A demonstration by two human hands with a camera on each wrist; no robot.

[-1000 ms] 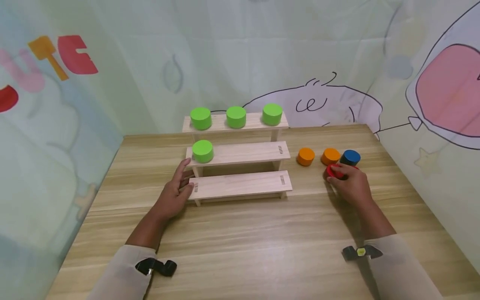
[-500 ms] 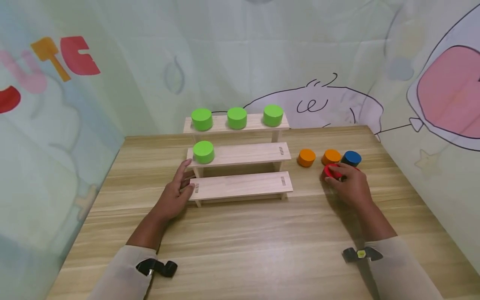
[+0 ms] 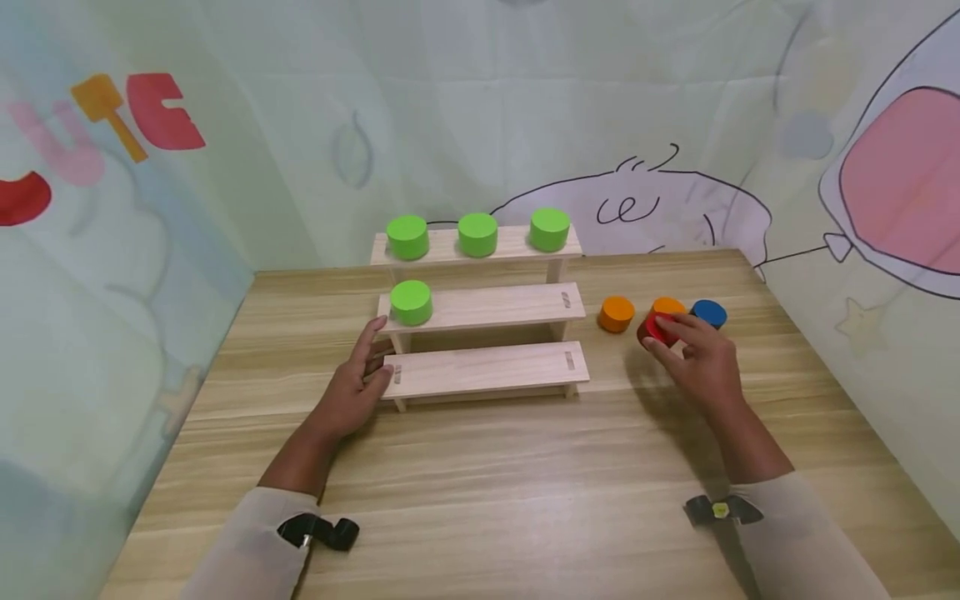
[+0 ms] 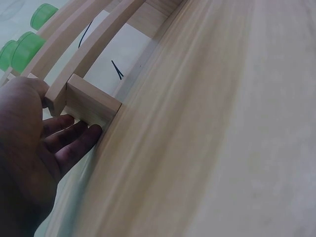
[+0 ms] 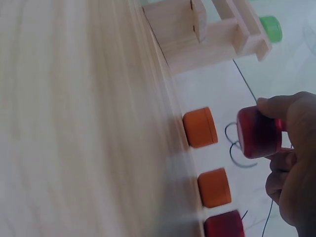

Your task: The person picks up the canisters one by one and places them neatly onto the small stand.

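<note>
My left hand [image 3: 348, 396] rests against the left end of a three-tier wooden stand [image 3: 480, 369], its thumb at the lowest shelf and its index finger reaching the middle shelf. The other fingers [image 4: 79, 148] lie beside the end leg. Well to the right, my right hand [image 3: 705, 362] pinches a red round block [image 3: 655, 332] between thumb and fingers. The right wrist view has that block raised off the table. Three green round blocks [image 3: 477, 234] stand along the top shelf, and one more green block [image 3: 411, 302] sits at the left of the middle shelf.
Right of the stand are two orange blocks [image 3: 617, 314] and a blue block [image 3: 708, 314], partly behind my right hand. A second red block [image 5: 224, 225] stands near them. A printed cloth [image 3: 420, 108] hangs behind the wooden table [image 3: 480, 500].
The right hand has lifted the red block off the table and shifted it slightly left, in front of the nearer orange block. The left hand stays at the stand's end.
</note>
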